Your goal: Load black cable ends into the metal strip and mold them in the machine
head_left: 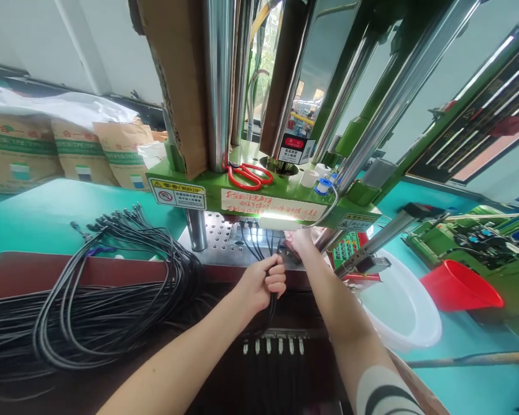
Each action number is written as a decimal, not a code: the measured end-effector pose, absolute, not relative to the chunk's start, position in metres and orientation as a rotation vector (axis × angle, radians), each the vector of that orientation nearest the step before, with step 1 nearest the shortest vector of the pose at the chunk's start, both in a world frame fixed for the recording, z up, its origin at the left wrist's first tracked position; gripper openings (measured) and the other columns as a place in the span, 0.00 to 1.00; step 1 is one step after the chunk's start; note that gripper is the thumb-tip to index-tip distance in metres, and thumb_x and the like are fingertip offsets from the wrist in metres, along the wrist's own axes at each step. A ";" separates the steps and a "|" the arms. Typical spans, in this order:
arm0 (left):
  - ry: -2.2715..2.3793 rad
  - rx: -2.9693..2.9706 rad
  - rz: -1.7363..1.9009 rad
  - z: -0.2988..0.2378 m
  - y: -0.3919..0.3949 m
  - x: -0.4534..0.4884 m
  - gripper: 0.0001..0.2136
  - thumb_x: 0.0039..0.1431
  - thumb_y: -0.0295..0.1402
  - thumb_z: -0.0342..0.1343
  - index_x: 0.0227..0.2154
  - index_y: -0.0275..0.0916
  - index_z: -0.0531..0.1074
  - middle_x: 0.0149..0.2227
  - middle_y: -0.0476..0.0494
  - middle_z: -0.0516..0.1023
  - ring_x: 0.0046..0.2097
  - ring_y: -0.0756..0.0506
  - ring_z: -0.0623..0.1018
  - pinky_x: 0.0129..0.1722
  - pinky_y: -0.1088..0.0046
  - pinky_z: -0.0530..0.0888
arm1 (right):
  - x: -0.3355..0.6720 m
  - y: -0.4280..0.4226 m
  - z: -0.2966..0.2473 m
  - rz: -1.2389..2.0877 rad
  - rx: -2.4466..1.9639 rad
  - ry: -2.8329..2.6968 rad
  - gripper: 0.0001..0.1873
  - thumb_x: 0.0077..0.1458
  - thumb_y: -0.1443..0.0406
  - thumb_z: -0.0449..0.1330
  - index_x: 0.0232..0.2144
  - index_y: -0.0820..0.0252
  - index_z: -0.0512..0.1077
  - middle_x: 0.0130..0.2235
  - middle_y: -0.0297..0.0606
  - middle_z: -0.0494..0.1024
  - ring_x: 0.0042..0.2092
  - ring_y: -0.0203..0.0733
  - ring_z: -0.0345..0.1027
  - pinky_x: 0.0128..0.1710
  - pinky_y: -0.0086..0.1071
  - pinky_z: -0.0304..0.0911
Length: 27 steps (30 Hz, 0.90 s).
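Closed around several black cables (255, 245), my left hand (262, 282) is just in front of the machine's perforated metal plate (218, 245). The cables fan out from my fist to the lit metal mold (237, 235) under the green press head. My right hand (301, 241) reaches in at the right end of that mold, beneath the lamp; its fingers are mostly hidden, so what it touches I cannot make out. Below my left hand, several metal connector ends (274, 346) stand in a row at the table's near edge.
Coiled black cables (155, 294) are heaped on the left. Red-handled scissors (251, 176) and small tape rolls (323, 185) lie on the green press ledge (216, 187). To the right are a control panel (348, 249), a white tub (409, 305) and a red bucket (462, 285). Paper sacks (121, 150) stand back left.
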<state>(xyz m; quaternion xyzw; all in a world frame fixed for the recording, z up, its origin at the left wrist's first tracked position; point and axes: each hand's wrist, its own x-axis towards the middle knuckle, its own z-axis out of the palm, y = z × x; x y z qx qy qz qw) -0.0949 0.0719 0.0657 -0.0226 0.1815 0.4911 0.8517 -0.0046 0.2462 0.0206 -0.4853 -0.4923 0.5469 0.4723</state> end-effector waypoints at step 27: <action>1.532 0.461 1.663 0.014 0.043 -0.367 0.09 0.58 0.19 0.43 0.25 0.34 0.54 0.15 0.57 0.65 0.20 0.53 0.69 0.24 0.74 0.71 | 0.093 0.150 -0.005 1.184 -1.406 -1.735 0.15 0.39 0.65 0.59 0.33 0.62 0.67 0.16 0.25 0.65 0.15 0.31 0.55 0.15 0.26 0.55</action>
